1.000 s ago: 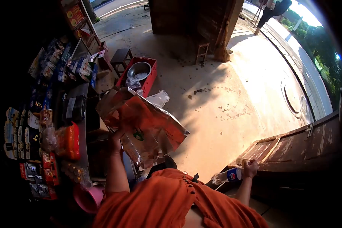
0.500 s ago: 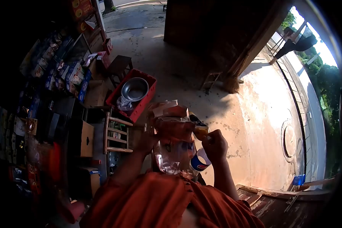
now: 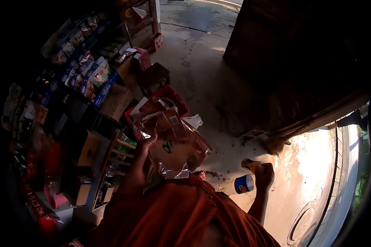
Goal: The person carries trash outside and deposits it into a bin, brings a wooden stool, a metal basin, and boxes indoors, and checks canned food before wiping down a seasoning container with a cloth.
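Observation:
My left hand [image 3: 143, 154] grips the left edge of a brown cardboard tray [image 3: 173, 154] wrapped in loose, shiny clear plastic. A small green print shows on the cardboard, and the bundle is close in front of my red shirt. Out to the right, my right hand [image 3: 264, 176] is closed in a fist around a yellow object with a dark end [image 3: 250, 165]; its kind is not clear. Just below that is a blue cylinder with a Pepsi-like logo [image 3: 244, 184] and a pale inside. I cannot tell whether it touches my right hand.
Packaged goods [image 3: 88, 76] crowd the dark left side. A red crate [image 3: 177, 99] lies partly behind the bundle, with a dark stool [image 3: 156, 78] beyond. A wooden chair [image 3: 115, 158] stands close on the left. A broom [image 3: 276, 146] leans by the doorway on the right.
The view has turned left. My right hand has moved away from the bundle to the right, with the yellow object. The bundle has opened out more, and its cardboard face shows.

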The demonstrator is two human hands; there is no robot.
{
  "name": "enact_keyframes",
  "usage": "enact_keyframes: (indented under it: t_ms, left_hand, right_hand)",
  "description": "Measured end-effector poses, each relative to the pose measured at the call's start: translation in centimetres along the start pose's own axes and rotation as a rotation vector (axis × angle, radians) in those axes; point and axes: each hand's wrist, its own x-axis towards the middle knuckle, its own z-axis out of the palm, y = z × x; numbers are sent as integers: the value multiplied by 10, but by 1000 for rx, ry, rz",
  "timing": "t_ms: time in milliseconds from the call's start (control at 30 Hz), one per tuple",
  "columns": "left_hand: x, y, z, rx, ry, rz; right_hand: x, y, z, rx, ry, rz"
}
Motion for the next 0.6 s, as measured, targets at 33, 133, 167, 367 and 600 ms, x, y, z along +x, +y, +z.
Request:
enact_keyframes:
  t_ms: [33, 133, 167, 367, 600]
  left_hand:
    - [0, 15, 10, -37, 66, 27]
    - [24, 34, 15, -247, 103, 98]
    - [18, 44, 35, -379, 223, 66]
    - [140, 29, 0, -295, 447, 188]
    - [307, 120, 113, -420, 422, 91]
  right_hand:
    - [32, -2, 9, 0, -15, -59]
    - [126, 4, 46, 24, -62, -113]
    - [155, 8, 59, 27, -72, -130]
    - [303, 41, 135, -93, -174, -46]
    - [408, 98, 197, -352, -293, 277]
